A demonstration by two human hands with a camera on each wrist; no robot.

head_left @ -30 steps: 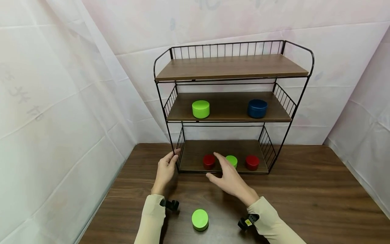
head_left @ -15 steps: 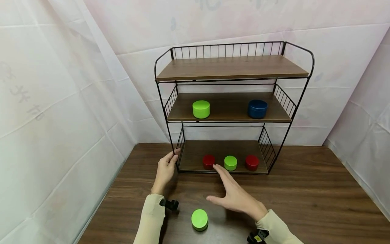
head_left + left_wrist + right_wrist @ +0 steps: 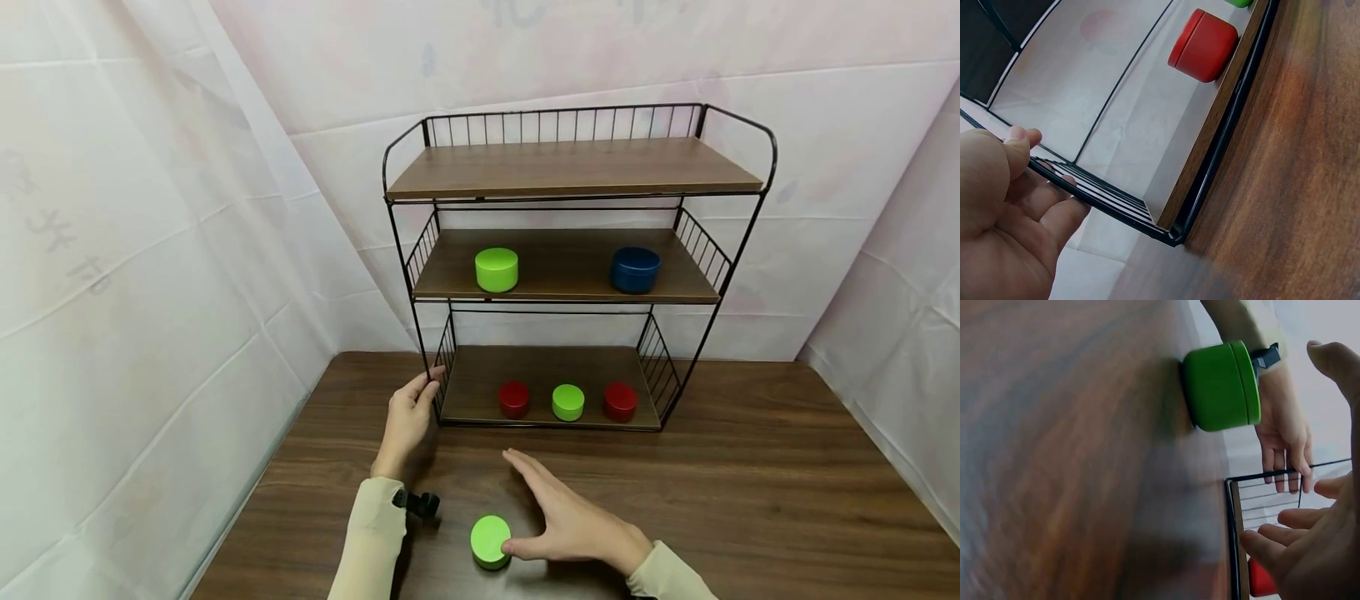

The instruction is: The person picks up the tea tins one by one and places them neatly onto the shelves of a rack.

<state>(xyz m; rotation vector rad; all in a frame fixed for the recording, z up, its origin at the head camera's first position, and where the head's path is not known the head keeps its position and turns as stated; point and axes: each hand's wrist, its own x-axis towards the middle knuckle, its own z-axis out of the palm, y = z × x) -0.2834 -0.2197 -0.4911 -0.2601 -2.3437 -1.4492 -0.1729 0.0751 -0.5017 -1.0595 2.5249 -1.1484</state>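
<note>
My left hand (image 3: 407,421) grips the front left post of a black wire shelf rack (image 3: 420,333), thumb and fingers around the thin bar in the left wrist view. Near the front of the table a round green tin (image 3: 489,540) with a lid stands upright. Over the table beside it is my right hand (image 3: 573,517), thumb and fingers spread wide, holding nothing. In the head view its thumb tip overlaps the tin's right edge. The right wrist view shows the green tin (image 3: 1219,387) apart from the spread fingers.
On the bottom shelf stand a red tin (image 3: 513,400), a smaller green tin (image 3: 567,402) and another red tin (image 3: 620,402). A green tin (image 3: 497,270) and a blue tin (image 3: 635,270) sit on the middle shelf. White cloth (image 3: 187,250) hangs around the table.
My right hand has drawn back from the bottom shelf toward the front of the table, beside the nearest green tin. My left hand has stayed on the rack post.
</note>
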